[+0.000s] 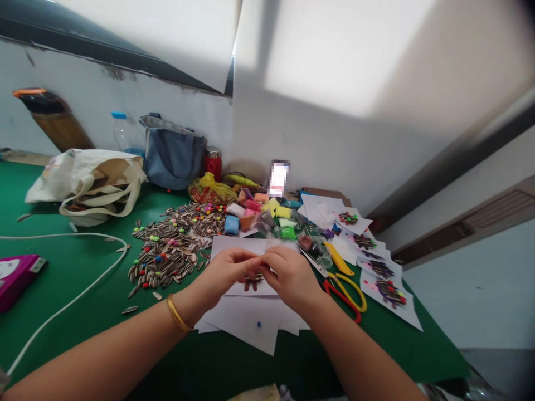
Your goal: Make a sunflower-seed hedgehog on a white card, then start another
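My left hand (225, 271) and my right hand (290, 275) meet over a stack of white paper sheets (251, 314) on the green table (83, 278). Both hands have their fingers pinched together at the same spot, on something too small to make out. A few dark sunflower seeds lie stuck on the paper (252, 284) just below my fingertips. A gold bangle (178, 313) circles my left wrist. A large heap of sunflower seeds with small coloured beads (175, 242) lies to the left of my left hand.
Packets of coloured clay (259, 214) lie behind the paper. Scissors with red and yellow handles (345, 287) rest by my right hand. Finished seed pictures on paper (378, 270) line the right edge. Bags (92, 181), a bottle and a white cable (71, 267) occupy the left.
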A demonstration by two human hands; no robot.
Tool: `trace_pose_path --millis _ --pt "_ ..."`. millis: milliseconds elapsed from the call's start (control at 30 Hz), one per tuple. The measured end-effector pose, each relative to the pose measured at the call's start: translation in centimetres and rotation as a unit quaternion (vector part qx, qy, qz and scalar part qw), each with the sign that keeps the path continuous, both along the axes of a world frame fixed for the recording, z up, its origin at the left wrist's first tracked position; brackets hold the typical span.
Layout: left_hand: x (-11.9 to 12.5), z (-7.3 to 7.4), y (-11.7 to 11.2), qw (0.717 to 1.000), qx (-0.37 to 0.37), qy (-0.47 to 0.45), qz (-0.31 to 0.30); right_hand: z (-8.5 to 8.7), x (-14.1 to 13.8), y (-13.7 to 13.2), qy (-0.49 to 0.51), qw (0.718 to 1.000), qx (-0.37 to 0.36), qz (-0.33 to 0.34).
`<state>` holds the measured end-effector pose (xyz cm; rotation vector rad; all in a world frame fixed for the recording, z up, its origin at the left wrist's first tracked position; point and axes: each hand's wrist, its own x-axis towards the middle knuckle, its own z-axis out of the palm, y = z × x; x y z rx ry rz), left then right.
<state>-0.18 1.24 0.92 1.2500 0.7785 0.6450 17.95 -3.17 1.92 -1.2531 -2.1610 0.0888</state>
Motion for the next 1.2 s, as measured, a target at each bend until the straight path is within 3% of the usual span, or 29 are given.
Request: trace_pose_path --millis 233,367,500,633,733,1000,1200 --pt "-0.2 -2.1 -0.1 0.996 0.009 -0.071 0.057 -1.9 -0.7 0.2 0.104 0.993 -0.061 -0.002" --pt "-0.6 -2.9 -0.1 0.994 0.057 -0.072 0.065 -3.4 -1.0 0.3 0.175 0.98 -0.092 -0.026" --pt "-0.9 -3.6 -0.1 0.975 0.209 -0.018 0.073 -3.7 -1.0 0.2 0.259 0.951 -0.165 -0.033" --pt "-1.4 -3.9 0.0 0.916 0.396 0.044 0.038 -3.8 -0.9 0.0 0.368 0.884 -0.29 0.011" --pt "-1.7 -4.0 0.2 0.882 0.463 0.076 0.05 -4.1 -0.9 0.0 0.404 0.851 -0.334 0.042" --pt "-1.9 -4.4 0.0 0.846 0.519 0.101 0.073 -4.9 -1.1 0.2 0.443 0.809 -0.383 0.042" --pt "-1.6 -4.4 -0.4 0.841 0.53 0.079 0.073 -4.7 -1.2 0.2 0.417 0.824 -0.383 0.01"
